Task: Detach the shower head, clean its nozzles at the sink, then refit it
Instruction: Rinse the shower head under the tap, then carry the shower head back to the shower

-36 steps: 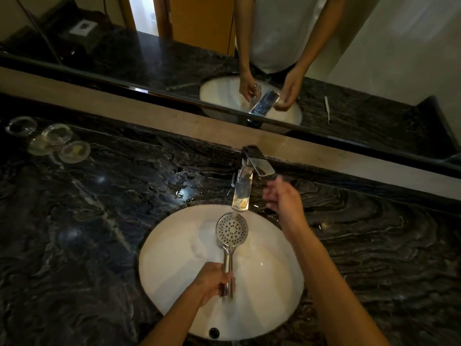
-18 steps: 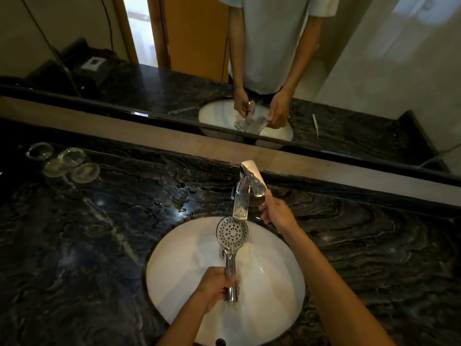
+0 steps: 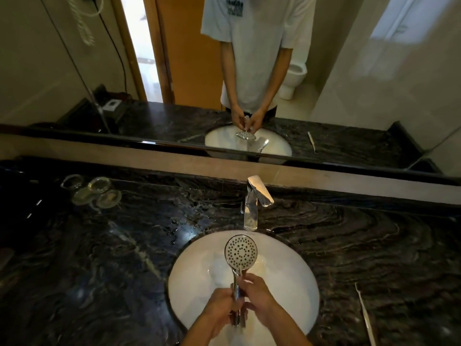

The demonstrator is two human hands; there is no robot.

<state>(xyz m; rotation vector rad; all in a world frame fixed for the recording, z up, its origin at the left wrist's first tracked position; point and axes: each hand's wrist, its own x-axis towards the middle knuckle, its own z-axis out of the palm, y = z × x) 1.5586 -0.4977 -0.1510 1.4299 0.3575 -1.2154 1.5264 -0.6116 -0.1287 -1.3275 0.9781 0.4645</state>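
A chrome shower head (image 3: 241, 251) with a round dotted nozzle face points up over the white oval sink (image 3: 189, 275). My left hand (image 3: 220, 308) grips the lower part of its handle. My right hand (image 3: 257, 298) holds the handle from the right, just above the left hand. The chrome faucet (image 3: 252, 203) stands behind the basin with its lever raised; no water stream is visible.
Dark marble countertop (image 3: 112, 258) surrounds the sink. Several clear glass dishes (image 3: 97, 193) sit at the back left. A thin white stick (image 3: 365, 315) lies on the counter at the right. A wide mirror (image 3: 249, 71) runs behind the faucet.
My right hand left the faucet lever and came down onto the shower head handle. The view tilted up, showing more of the mirror.
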